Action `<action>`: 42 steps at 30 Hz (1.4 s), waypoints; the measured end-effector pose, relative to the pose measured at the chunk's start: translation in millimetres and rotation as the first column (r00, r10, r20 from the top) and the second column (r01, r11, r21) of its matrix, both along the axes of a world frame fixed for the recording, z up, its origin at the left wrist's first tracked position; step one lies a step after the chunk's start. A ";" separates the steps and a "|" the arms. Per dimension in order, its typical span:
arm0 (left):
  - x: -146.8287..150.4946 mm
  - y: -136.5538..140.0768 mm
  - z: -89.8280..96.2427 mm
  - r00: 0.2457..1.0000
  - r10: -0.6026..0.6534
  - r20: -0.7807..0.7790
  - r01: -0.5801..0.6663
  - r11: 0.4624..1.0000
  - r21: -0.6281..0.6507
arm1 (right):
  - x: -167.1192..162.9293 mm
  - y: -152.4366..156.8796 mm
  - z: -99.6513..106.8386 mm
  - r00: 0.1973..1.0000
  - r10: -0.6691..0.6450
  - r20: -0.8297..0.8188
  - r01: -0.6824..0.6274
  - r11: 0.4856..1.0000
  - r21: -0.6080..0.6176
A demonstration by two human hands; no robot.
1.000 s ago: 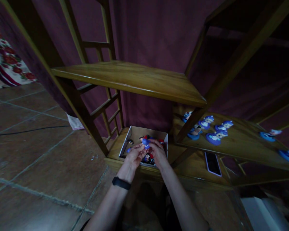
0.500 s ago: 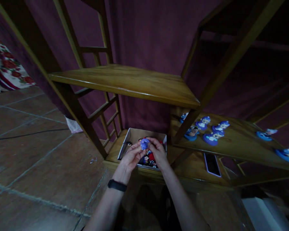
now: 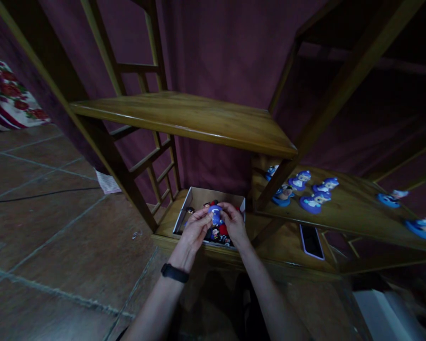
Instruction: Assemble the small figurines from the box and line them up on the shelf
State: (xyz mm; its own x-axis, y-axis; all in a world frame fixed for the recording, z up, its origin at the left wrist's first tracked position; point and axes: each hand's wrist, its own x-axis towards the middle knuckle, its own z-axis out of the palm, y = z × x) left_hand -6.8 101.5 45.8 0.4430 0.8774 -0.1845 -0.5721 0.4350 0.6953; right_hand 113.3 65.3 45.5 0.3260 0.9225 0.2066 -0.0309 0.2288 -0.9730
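Observation:
Between my two hands is a small purple-blue figurine (image 3: 216, 215), held over a cardboard box (image 3: 218, 194). My left hand (image 3: 195, 229) grips it from the left with closed fingers. From the right, my right hand (image 3: 235, 225) has its fingers closed on the same figurine. Inside the box lie several figurines with black, red and blue parts, such as a dark-haired one (image 3: 215, 233) just under my hands. My fingers hide part of the held figurine and of the box's contents.
A wooden shelf board (image 3: 184, 116) juts out above the box. On the lower board to the right stand several purple figurines (image 3: 315, 202) and blue-based ones (image 3: 283, 195). A phone (image 3: 311, 242) lies below them. A slanted post (image 3: 280, 180) divides the shelf bays.
The figurine has turned in my fingers, so more of its body shows now. Both hands remain on it above the box, nearly in the same place.

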 end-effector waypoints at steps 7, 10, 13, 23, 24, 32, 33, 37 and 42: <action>-3.3 -2.5 5.6 0.999 0.034 -0.037 -0.034 0.999 0.009 | -1.1 0.4 -1.5 0.999 0.004 0.033 -0.004 1.000 0.010; -3.3 -1.6 8.9 0.997 0.051 -0.052 -0.049 0.999 0.023 | -2.4 -1.3 0.5 1.000 0.002 0.030 -0.002 1.000 -0.003; -3.0 1.2 8.1 0.994 0.097 -0.048 -0.096 0.995 0.019 | -4.0 -4.4 4.0 0.999 0.048 -0.016 -0.048 0.999 -0.012; -0.4 5.6 -7.2 0.966 0.232 -0.117 -0.236 0.971 -0.025 | -19.4 -6.8 1.7 0.984 0.178 -0.020 -0.179 0.972 -0.153; -0.5 4.9 -6.8 0.965 0.228 -0.128 -0.233 0.972 -0.026 | -19.3 -5.2 -0.7 0.988 0.156 -0.007 -0.156 0.978 -0.140; -6.6 0.6 5.6 0.981 0.062 -0.185 -0.095 0.979 -0.179 | -6.7 2.5 -9.4 0.999 0.003 0.049 0.002 0.995 -0.104; -7.2 0.9 6.0 0.983 0.037 -0.177 -0.071 0.980 -0.187 | -5.8 2.3 -9.2 0.999 -0.004 0.053 0.010 0.994 -0.113; -8.6 3.4 3.3 0.989 0.006 -0.145 -0.035 0.979 -0.201 | -4.2 2.8 -10.0 0.997 0.013 0.072 -0.004 0.993 -0.119; -10.1 6.6 -3.1 0.997 -0.009 -0.077 -0.011 0.967 -0.256 | -1.8 7.5 -15.3 0.998 0.054 0.036 -0.049 0.991 -0.122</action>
